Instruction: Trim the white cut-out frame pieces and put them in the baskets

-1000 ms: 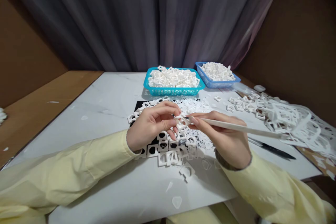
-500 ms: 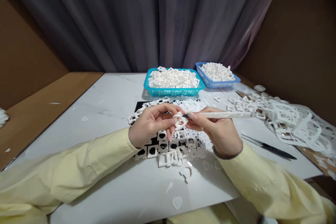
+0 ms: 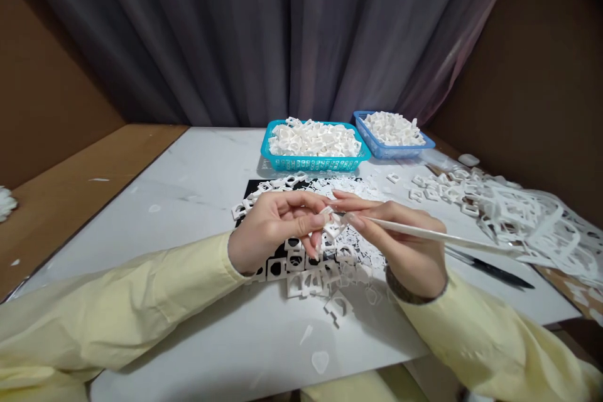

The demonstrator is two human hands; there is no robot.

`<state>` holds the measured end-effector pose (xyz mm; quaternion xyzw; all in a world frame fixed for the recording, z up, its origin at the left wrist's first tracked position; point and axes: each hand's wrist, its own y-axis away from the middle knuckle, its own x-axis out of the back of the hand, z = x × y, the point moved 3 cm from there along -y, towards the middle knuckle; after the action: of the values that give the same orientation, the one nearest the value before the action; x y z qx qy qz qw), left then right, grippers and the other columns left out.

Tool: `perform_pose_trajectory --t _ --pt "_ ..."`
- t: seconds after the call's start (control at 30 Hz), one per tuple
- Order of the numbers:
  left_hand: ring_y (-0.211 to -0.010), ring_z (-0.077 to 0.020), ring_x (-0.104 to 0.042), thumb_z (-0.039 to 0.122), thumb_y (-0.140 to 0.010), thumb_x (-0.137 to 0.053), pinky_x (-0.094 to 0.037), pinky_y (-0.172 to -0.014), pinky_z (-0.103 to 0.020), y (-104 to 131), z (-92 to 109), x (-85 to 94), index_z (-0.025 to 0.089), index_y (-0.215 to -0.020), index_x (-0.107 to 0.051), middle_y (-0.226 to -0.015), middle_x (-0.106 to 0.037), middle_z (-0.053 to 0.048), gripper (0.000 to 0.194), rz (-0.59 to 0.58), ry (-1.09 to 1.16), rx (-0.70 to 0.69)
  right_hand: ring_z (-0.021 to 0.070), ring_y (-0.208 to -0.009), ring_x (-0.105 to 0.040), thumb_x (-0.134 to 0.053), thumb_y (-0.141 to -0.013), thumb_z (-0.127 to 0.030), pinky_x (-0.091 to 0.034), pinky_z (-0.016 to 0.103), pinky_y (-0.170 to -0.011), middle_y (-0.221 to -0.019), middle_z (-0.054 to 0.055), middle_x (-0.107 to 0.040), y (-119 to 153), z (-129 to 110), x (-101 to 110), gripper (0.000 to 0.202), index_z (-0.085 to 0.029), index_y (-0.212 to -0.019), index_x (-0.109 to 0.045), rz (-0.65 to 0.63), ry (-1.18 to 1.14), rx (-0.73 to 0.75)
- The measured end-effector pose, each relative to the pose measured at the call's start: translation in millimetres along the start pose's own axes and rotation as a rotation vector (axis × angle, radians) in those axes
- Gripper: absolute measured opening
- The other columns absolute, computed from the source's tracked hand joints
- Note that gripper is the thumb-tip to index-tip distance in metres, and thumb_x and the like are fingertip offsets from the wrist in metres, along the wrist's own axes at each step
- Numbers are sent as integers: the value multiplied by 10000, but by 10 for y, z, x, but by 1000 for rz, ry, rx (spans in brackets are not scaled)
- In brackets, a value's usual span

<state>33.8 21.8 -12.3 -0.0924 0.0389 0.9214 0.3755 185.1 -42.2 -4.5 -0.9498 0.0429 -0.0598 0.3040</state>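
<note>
White frame piece (image 3: 333,228) is held up between our hands, over the middle of the table. A dark curtain (image 3: 235,44) hangs behind the table's back edge. On the marbled table (image 3: 188,191), our widest room to move runs along the left edge, among a few thin scraps; a white tangle (image 3: 522,220) lies across the right edge. Near the back edge stand a teal basket (image 3: 311,164) and, toward the back right corner, a blue basket (image 3: 402,151), both heaped with white pieces. Loose frames (image 3: 294,284) spread over a black mat (image 3: 254,186) and toward the front edge. Our left hand (image 3: 273,229) is nearly closed, thumb and fingertips pinching the piece. Our right hand (image 3: 412,254) curls round a white-handled tool (image 3: 424,232); we cannot tell whether its tip touches the piece.
</note>
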Motion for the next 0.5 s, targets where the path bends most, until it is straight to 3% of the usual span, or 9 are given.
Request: perform_pose_trajectory --t 0.5 --pt "-412 -53 -572 153 -769 -653 -488 -431 -106 -2 -12 -9 101 -814 -695 -493 -630 16 81 0 43 -23 219 -977 -655 -595 -788 -46 -532 405 -903 -974 51 -710 31 -43 -11 140 -167 -832 -650 -13 219 177"
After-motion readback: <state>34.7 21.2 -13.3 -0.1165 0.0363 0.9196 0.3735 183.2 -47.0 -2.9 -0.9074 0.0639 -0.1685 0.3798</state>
